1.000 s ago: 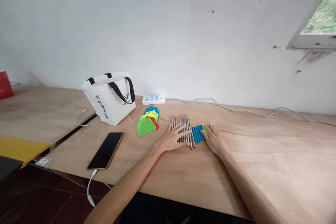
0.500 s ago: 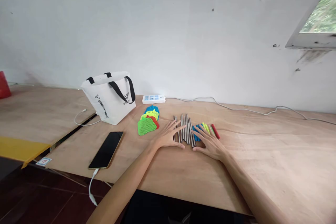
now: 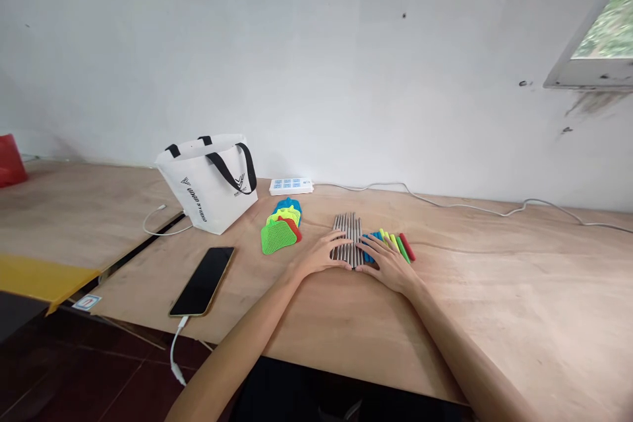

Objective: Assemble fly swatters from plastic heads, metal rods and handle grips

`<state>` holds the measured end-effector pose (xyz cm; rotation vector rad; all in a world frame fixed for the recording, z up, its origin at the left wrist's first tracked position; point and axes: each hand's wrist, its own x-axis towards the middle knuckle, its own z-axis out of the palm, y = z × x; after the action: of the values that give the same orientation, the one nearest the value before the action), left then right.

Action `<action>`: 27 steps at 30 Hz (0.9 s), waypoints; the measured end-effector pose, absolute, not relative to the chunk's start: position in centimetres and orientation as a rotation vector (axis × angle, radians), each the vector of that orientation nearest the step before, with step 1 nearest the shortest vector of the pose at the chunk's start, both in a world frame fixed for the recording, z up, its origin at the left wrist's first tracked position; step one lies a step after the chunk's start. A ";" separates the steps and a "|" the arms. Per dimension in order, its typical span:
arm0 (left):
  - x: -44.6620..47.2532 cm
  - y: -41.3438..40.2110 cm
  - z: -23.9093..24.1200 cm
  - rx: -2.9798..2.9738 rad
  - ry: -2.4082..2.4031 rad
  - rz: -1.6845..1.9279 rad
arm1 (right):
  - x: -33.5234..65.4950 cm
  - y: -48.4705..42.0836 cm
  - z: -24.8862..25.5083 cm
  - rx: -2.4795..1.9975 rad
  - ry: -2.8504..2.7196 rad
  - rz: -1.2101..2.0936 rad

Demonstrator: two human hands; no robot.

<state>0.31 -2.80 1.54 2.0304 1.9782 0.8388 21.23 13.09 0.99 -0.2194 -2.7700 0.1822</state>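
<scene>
A row of thin metal rods (image 3: pixel 352 227) lies side by side on the wooden table, lined up close together. My left hand (image 3: pixel 324 254) rests against their left side, fingers stretched out over the near part of the row. On the opposite side, my right hand (image 3: pixel 388 260) touches the rods with its fingers spread. Under and beyond my right hand lie several coloured tubes, with blue, yellow, a green tube (image 3: pixel 403 250) and a red tube (image 3: pixel 408 246) showing; some are partly hidden. Left of the rods is an overlapping pile of perforated plastic fly swatter heads (image 3: pixel 277 237) in green, red, yellow and blue.
A white bag (image 3: pixel 212 191) with black handles stands at the left. Before it lies a phone (image 3: pixel 202 281) with a white cable attached. A white power strip (image 3: pixel 291 186) sits by the wall, its cord (image 3: pixel 445 202) running right. The table's front edge is close to me.
Both hands have moved inward towards each other. The metal rods, spread and uneven before, now lie closer together with their near ends more level.
</scene>
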 end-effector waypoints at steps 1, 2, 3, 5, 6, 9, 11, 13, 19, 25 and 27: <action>0.4 -2.7 1.5 2.038 1.975 0.852 | 21.1 13.0 1.0 -0.223 -2.763 0.177; 0.5 -2.5 1.4 2.043 1.971 0.868 | 21.1 12.8 1.1 -0.228 -2.754 0.173; 0.6 -2.4 1.4 2.045 1.965 0.882 | 21.0 12.7 1.1 -0.231 -2.747 0.172; 0.8 -2.3 1.4 2.042 1.944 0.904 | 20.9 12.5 1.2 -0.231 -2.740 0.174; 0.8 -2.4 1.5 2.042 1.929 0.910 | 20.9 12.4 1.2 -0.227 -2.740 0.176; 0.3 -3.1 1.8 2.031 1.904 0.850 | 21.0 12.4 1.3 -0.198 -2.750 0.179; -0.5 -3.8 2.0 1.988 1.950 0.771 | 21.2 12.4 1.3 -0.182 -2.756 0.183; -1.3 -4.4 2.2 1.929 2.020 0.707 | 21.2 12.3 1.4 -0.169 -2.758 0.191; -2.1 -4.7 2.7 1.939 2.118 0.721 | 20.2 11.6 1.3 -0.118 -2.745 0.218; -0.2 -4.4 3.0 1.957 2.203 0.711 | 19.7 11.5 0.7 -0.182 -2.757 0.254; 0.3 -4.5 3.2 1.949 2.216 0.674 | 19.7 11.7 0.5 -0.184 -2.760 0.258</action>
<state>0.29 -4.51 3.16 1.9488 2.2157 0.6736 19.74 11.71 0.49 -0.1837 -2.7595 0.2575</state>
